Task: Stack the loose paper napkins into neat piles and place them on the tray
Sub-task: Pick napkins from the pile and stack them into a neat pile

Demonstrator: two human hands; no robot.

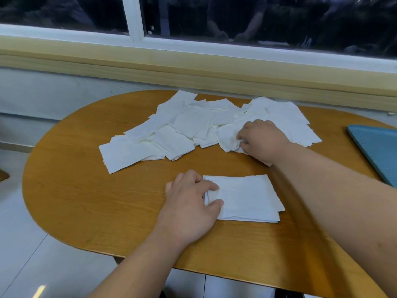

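Note:
A spread of loose white paper napkins [184,125] covers the far middle of the wooden table [86,190]. A small, roughly squared pile of napkins [247,198] lies nearer to me. My left hand [191,201] holds the pile's left edge, thumb and fingers curled onto it. My right hand [262,138] reaches into the right side of the loose spread and pinches a crumpled napkin [227,138]. A blue tray [378,151] sits at the table's right edge, partly cut off by the frame.
A wall with a pale wooden ledge [193,67] and a dark window runs behind the table. Tiled floor [25,254] lies to the left and below the rounded table end. Bare wood shows left of the pile and along the near edge.

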